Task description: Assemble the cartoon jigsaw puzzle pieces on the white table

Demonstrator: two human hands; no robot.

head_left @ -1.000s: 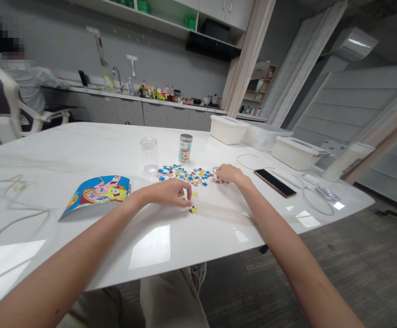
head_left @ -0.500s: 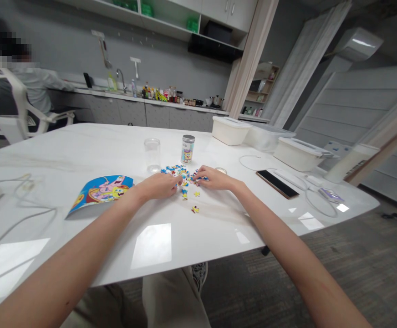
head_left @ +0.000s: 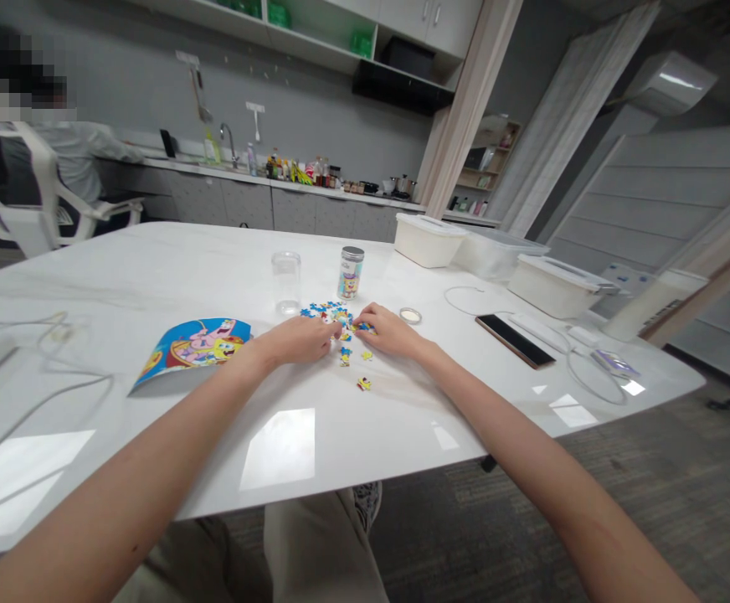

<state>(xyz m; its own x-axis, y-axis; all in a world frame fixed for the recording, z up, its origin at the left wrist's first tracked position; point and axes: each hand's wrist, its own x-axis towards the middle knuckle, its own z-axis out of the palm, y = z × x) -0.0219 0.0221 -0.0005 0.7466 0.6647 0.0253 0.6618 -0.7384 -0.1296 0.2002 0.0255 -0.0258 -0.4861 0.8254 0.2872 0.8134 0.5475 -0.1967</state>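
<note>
Near the middle of the surface (head_left: 151, 268), puzzle pieces (head_left: 327, 311) lie scattered; left hand (head_left: 302, 339) and right hand (head_left: 390, 333) touch them, each grip curled, whether pinching cannot be told.

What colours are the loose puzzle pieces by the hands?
Mostly blue and yellow, with some red. The puzzle pieces show best in the head view.

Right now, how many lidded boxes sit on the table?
3, along the far right: white box, translucent box beside it, second white box nearest the phone. None seems hidden.
</note>
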